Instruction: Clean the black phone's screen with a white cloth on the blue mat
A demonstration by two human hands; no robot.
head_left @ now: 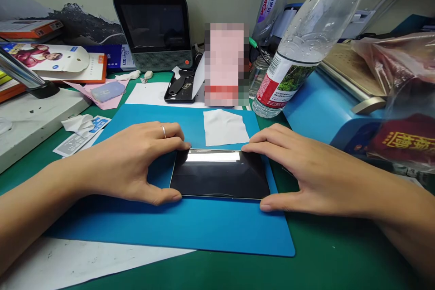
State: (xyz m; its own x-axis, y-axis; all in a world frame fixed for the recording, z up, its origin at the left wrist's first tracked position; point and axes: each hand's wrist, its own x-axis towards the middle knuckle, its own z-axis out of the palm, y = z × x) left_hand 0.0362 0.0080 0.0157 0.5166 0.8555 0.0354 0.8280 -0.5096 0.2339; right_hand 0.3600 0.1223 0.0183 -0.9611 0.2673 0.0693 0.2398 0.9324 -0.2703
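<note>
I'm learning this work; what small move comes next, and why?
Perhaps squeeze the dark panel gently: the left hand and right hand each have fingers at its far edge and a thumb at its near edge, so even pressure looks possible.

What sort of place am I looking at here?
Probably a workbench for phones or similar electronics: a dark, glossy phone-like panel lies on a blue mat between the left hand and the right hand, and a blue package farther back is printed "LCD".
</note>
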